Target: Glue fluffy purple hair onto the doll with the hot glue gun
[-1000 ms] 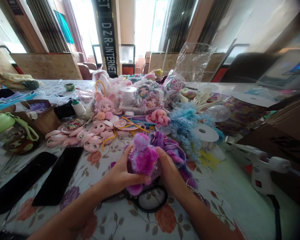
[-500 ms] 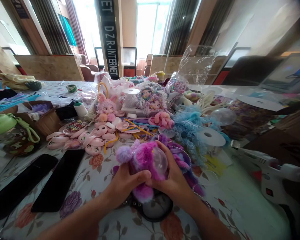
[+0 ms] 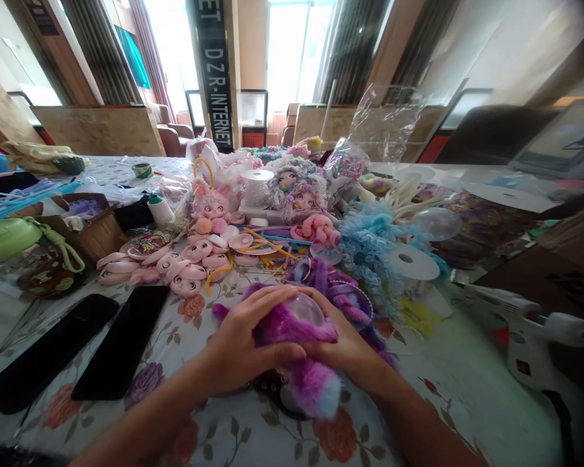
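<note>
Between both hands I hold a purple furry plush [image 3: 292, 331] with a clear plastic dome [image 3: 307, 309] set in its top. My left hand [image 3: 257, 337] wraps its left side, fingers over the top and thumb across the front. My right hand [image 3: 340, 337] grips the right side, its thumb also at the front. A pink-and-bluish fluffy end [image 3: 316, 389] hangs below my thumbs. Under the plush lies a black-rimmed item [image 3: 277, 395], mostly covered. Purple fur and a string of white beads [image 3: 365, 295] lie just behind my right hand.
Pink doll faces [image 3: 185, 279] and a pink furry doll [image 3: 211, 204] lie ahead. Blue ruffled yarn [image 3: 374, 243] and a white spool [image 3: 413, 263] are right of centre. A glue gun [image 3: 520, 324] stands at right; two black phone-like slabs [image 3: 121, 344] lie left on the floral tablecloth [image 3: 224, 434].
The plush has been turned in my hands: the lilac pompom at its upper left is out of sight, and the fluffy end hangs further right. My left fingers now reach over the top.
</note>
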A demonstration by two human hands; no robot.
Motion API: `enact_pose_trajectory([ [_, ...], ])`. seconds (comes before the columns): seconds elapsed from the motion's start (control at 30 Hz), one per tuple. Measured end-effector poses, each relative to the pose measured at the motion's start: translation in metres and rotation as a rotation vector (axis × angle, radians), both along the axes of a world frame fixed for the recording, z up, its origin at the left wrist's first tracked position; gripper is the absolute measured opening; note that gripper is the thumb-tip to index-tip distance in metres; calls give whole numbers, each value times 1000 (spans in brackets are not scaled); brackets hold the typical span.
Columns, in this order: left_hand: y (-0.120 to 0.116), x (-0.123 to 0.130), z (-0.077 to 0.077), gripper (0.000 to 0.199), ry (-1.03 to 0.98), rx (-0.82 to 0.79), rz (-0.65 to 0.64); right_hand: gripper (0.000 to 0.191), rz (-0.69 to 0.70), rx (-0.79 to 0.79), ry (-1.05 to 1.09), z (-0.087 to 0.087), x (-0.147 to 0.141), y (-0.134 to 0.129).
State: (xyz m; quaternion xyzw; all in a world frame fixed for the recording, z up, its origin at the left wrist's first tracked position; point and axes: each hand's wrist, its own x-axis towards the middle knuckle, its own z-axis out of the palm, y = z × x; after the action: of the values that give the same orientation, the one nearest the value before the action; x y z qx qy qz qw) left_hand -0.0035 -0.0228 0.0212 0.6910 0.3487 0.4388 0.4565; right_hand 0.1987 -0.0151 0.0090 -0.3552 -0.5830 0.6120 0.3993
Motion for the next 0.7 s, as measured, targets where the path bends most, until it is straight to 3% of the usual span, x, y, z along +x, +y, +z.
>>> enact_pose_trajectory([
  [0.1, 5, 0, -3, 23, -52, -63, 215, 68, 29, -110, 89, -2, 2, 0],
  [0.17, 11, -4, -4, 19, -149, -186, 378, 70, 62, -177, 145, -3, 4, 0],
  [0.23, 17, -8, -3, 20, -301, -286, 443, 67, 92, -194, 176, -2, 6, -1],
  [0.3, 17, -10, -3, 29, -413, -297, 365, 65, 108, -173, 172, -1, 7, -1],
  [0.4, 12, -8, -6, 69, -321, -314, 21, 68, 115, -99, 103, 1, 7, 0],
  [0.5, 6, -4, -11, 102, -200, -508, -264, 70, 93, -63, 54, 5, 7, 1],
  [0.7, 8, -7, -13, 118, -286, -710, -332, 68, 25, -226, 83, 1, 13, 2],
])
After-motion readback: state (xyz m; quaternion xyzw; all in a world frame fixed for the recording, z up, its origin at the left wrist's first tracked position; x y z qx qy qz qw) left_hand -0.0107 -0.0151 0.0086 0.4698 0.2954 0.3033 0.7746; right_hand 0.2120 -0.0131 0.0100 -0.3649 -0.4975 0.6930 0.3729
